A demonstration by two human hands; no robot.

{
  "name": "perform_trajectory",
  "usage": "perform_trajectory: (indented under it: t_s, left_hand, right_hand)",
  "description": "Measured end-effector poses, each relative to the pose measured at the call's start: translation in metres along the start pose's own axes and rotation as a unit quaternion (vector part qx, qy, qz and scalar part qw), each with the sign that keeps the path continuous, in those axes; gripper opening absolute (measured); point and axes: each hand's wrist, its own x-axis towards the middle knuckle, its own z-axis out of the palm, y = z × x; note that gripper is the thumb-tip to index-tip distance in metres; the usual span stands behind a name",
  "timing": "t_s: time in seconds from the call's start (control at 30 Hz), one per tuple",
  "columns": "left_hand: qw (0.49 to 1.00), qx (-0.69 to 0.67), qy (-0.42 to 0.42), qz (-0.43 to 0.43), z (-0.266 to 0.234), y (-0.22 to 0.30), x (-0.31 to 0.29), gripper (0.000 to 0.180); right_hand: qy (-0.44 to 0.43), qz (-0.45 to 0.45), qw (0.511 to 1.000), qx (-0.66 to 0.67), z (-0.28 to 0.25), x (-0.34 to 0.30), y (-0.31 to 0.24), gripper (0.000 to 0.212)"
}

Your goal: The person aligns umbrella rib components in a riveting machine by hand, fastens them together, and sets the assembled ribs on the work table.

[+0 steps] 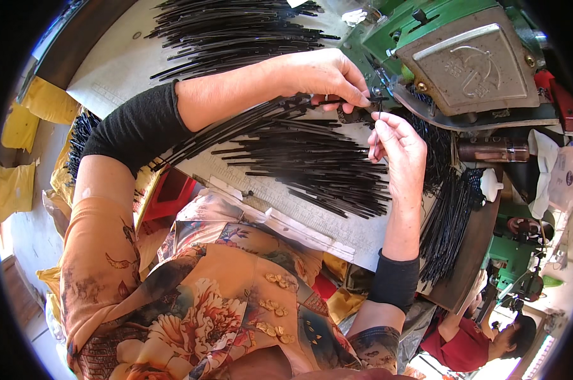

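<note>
My left hand (329,75) reaches across the table to the front of a green machine (419,25). Its fingers are closed on the end of a bundle of thin black rods (236,124), which look like umbrella ribs and trail back under my left forearm. Just below and to the right, my right hand (402,151) pinches one slim black rod (379,130) between thumb and fingers, its tip close to my left fingertips. Both hands are beside the machine's small working point (378,95), where fine parts are partly hidden by my fingers.
A loose pile of black rods (318,158) lies on the pale table (324,237), with another pile (242,31) at the far side. More rods (448,221) hang at the right edge. A metal cover (470,69) juts out above. Another person (467,342) sits at lower right.
</note>
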Motion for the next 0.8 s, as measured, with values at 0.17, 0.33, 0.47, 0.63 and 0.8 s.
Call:
perform_trajectory:
  t_s: [0.17,0.33,0.47,0.63,0.8]
  left_hand:
    - [1.0,0.0,0.024,0.006,-0.005,0.001,0.002,0.025]
    - [1.0,-0.009,0.025,0.014,-0.006,-0.002,0.006,0.025]
    - [0.999,-0.014,0.03,-0.009,-0.007,0.0,0.005,0.025]
    - [0.997,-0.062,0.017,-0.037,-0.008,0.002,0.004,0.024]
    - [0.995,-0.087,0.028,-0.033,-0.005,0.0,-0.001,0.024]
  right_hand:
    - [0.001,-0.008,1.0,-0.004,0.001,0.008,-0.005,0.022]
    - [-0.001,-0.002,1.0,-0.001,-0.001,0.012,-0.004,0.023]
    - [-0.004,0.003,1.0,0.008,-0.001,0.012,-0.004,0.024]
    - [-0.001,0.023,0.998,0.057,0.0,0.011,-0.005,0.024]
    - [0.041,0.014,0.985,0.169,0.0,0.014,0.003,0.023]
